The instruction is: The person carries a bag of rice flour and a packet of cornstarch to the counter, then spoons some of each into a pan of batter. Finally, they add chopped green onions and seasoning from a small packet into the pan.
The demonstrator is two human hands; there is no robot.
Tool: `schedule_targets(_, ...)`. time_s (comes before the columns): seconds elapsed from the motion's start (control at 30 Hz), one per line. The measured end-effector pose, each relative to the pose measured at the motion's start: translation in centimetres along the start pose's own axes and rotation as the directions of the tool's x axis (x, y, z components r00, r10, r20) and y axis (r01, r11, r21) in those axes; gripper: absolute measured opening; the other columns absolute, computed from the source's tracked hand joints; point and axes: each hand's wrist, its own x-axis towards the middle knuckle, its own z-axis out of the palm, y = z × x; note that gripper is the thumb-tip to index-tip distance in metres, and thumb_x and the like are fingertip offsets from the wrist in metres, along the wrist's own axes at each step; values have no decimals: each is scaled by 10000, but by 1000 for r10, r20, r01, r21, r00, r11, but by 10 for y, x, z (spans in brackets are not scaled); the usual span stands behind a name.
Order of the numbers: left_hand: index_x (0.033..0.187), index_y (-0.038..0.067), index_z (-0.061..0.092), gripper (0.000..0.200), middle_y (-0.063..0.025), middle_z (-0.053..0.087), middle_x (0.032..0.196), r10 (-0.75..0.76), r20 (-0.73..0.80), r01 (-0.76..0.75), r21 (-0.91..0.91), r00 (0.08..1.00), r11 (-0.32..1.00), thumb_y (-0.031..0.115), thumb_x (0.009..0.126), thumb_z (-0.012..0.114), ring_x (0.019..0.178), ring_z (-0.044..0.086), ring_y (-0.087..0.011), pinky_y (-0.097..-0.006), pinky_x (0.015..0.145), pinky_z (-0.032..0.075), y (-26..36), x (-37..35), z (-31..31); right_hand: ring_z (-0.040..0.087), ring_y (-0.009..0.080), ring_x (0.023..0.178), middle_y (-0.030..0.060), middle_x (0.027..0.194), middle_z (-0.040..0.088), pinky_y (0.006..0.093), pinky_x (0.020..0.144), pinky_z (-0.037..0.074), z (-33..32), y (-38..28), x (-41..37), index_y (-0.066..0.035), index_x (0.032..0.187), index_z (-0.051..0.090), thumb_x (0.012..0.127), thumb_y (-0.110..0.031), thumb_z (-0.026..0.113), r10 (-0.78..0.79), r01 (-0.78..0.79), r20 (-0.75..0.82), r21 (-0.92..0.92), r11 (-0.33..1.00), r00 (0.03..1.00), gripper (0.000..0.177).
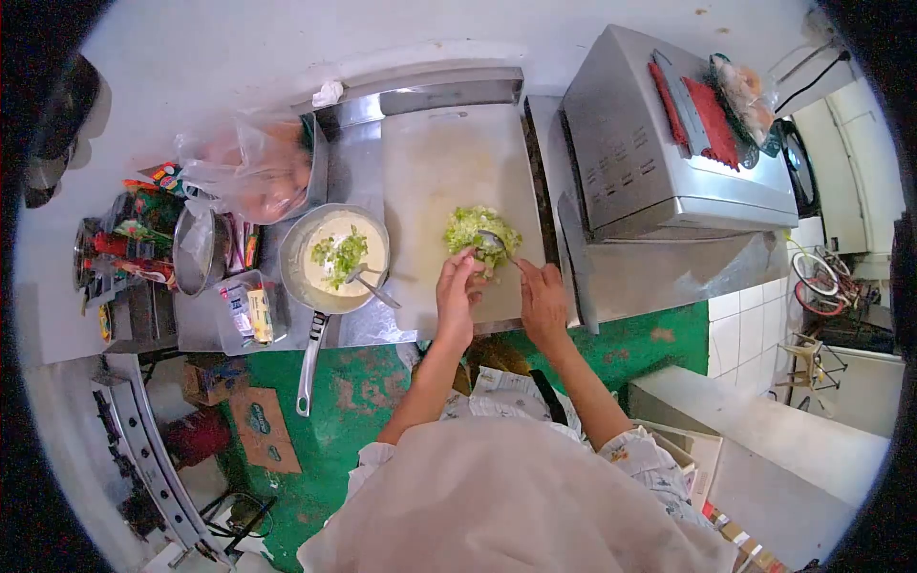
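A heap of chopped green vegetable (468, 224) lies on the white cutting board (415, 191). My right hand (543, 301) is closed on the handle of a metal spoon (494, 239), whose bowl is at the heap. At the heap's near left edge is my left hand (460, 294), its fingers pinched together; whether they hold anything is too small to tell. Left of the board sits a frying pan (289, 258) with pale creamy mixture, some chopped greens (342, 256) on it and a second utensil (374, 286) resting inside.
Left of the pan are a plastic bag (248, 167), a metal pot (199, 253) and a clear container (253, 310) with packets. The pan's handle (310, 368) sticks out past the counter edge. A large metal appliance (659, 162) stands at the right.
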Motion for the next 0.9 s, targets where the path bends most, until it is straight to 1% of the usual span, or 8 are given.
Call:
schedule_targets(0.03, 1259, 130, 493, 400, 12, 569, 930, 0, 0, 0, -1, 1000, 1000, 285, 892, 528, 786, 510, -86, -234, 655, 394, -6, 3, 0, 483, 344, 723, 148, 754, 447, 435, 654, 398, 0, 0, 1, -58, 1117, 558, 877, -77, 501, -51, 52, -68, 14, 999, 996, 247)
schedule_targets(0.1, 1267, 101, 497, 404, -76, 514, 1130, 549, -24, -489, 427, 835, 761, 122, 865, 534, 966, 505, -175, -316, 843, 415, -13, 6, 1, 489, 343, 732, 149, 762, 456, 433, 658, 401, -3, -2, 2, -57, 1108, 565, 875, -76, 504, -36, 37, -64, 26, 999, 997, 241)
schedule_targets(0.13, 1267, 101, 497, 404, -76, 514, 1130, 549, -23, -488, 427, 835, 761, 122, 865, 534, 966, 505, -175, -316, 843, 415, -12, 3, 2, 495, 342, 741, 150, 769, 466, 431, 662, 403, -5, -3, 2, -56, 1098, 572, 873, -75, 506, -20, 23, -59, 38, 999, 998, 235)
schedule_targets(0.2, 1293, 160, 500, 542, -168, 378, 1317, 716, 219, -573, 763, 663, 298, -12, 780, 537, 1168, 411, -298, -410, 1000, 319, -7, -5, 4, 498, 341, 747, 153, 778, 476, 434, 665, 403, -2, -2, 0, -54, 1092, 575, 873, -76, 508, -4, 7, -68, 47, 999, 998, 230)
schedule_targets(0.23, 1293, 160, 500, 542, -168, 378, 1317, 715, 219, -574, 763, 663, 298, -12, 780, 537, 1168, 411, -298, -410, 1000, 319, -8, -6, 5, 501, 340, 753, 157, 787, 485, 436, 667, 403, -1, -2, -1, -53, 1086, 578, 873, -77, 509, 11, -7, -76, 56, 998, 997, 225)
schedule_targets(0.3, 1302, 273, 500, 664, -211, 303, 1389, 730, 423, -639, 769, 537, 25, -37, 716, 541, 1258, 319, -382, -453, 1038, 262, -10, -7, 8, 503, 342, 761, 159, 799, 494, 435, 675, 404, 1, -1, -3, -51, 1085, 578, 876, -81, 507, 23, -21, -68, 39, 999, 997, 223)
schedule_targets(0.8, 1341, 287, 443, 728, -225, 172, 1461, 614, 341, -516, 847, 712, 127, -50, 703, 539, 1308, 225, -412, -482, 1059, 216, -12, 17, -5, 517, 366, 799, 175, 844, 526, 433, 716, 420, -11, 3, -9, -48, 1070, 577, 869, -76, 507, 20, -18, -101, 22, 1000, 995, 215)
schedule_targets(0.9, 1348, 274, 433, 746, -231, 182, 1458, 636, 517, -669, 743, 572, -2, -71, 693, 523, 1313, 223, -417, -483, 1060, 209, -19, 12, 2, 520, 365, 802, 175, 848, 530, 433, 712, 421, -10, 2, -11, -47, 1060, 579, 864, -70, 507, 50, -49, -69, 20, 999, 996, 210)
